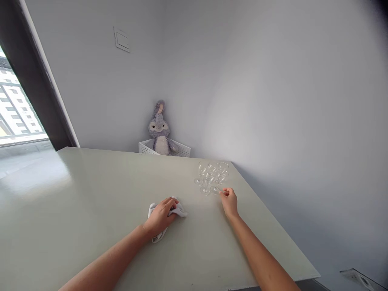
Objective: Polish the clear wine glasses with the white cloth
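Observation:
My left hand [162,214] is closed over a crumpled white cloth [181,211], pressing it against the table near the middle. Folds of the cloth stick out on both sides of the fingers. Farther right, my right hand [229,201] has its thumb and fingertips drawn together at the edge of the foot of a clear stemmed glass [215,190]. Beside and behind that glass stand several more clear stemmed glasses [209,173] in a tight group. Their see-through outlines overlap, so single glasses are hard to tell apart.
The pale, glossy table [100,194] has its right edge [266,214] close to the glasses and my right forearm. Behind the far edge, a grey plush toy [159,129] sits in a white perforated basket [182,150]. Grey walls meet in the corner; a window lies left.

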Motion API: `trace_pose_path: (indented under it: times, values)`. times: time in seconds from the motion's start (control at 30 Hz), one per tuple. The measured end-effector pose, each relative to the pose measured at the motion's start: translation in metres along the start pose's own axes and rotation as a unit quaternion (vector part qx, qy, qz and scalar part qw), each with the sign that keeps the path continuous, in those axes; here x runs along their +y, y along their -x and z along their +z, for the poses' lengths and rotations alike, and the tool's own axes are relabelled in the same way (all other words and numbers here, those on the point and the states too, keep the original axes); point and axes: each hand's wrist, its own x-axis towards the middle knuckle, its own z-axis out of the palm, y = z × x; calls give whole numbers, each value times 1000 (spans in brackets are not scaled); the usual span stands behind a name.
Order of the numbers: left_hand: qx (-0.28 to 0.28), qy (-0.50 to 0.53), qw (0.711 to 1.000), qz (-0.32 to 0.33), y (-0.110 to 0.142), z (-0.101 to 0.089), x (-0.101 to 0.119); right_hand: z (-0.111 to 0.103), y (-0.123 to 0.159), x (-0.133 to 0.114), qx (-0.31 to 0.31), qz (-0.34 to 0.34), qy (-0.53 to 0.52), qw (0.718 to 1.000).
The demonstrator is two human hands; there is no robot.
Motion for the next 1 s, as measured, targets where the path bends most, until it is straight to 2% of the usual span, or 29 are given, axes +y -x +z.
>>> trace_pose_path:
  times: [0.1,0.13,0.2,0.3,0.37,0.4,0.47,0.6,0.73,0.9,1.0]
  values:
    - [46,26,999,3,-3,-3,3,-6,29,-14,-9,-56,-47,997]
    - [67,40,997,-5,-3,-4,5,-6,40,-23,-39,-86,-64,993]
    - [90,89,991,-32,-4,-10,11,-4,63,-42,-139,-149,-80,976]
    - [71,193,976,-68,-2,-19,21,3,96,-73,-275,-268,-52,922]
    - [48,254,963,-75,-1,-24,26,7,111,-89,-317,-322,-29,892]
    - [41,278,957,-76,0,-27,28,9,116,-95,-324,-330,-28,886]
    - [41,312,946,-82,0,-31,29,12,121,-102,-326,-314,-54,890]
    - [55,359,926,-102,0,-36,28,14,116,-104,-320,-214,-164,908]
    - [27,401,909,-110,0,-37,29,7,115,-109,-330,-133,-257,899]
    - [-1,450,886,-117,1,-33,31,-3,125,-120,-432,-107,-286,849]
    - [3,477,871,-121,1,-32,30,4,129,-118,-429,-115,-246,861]
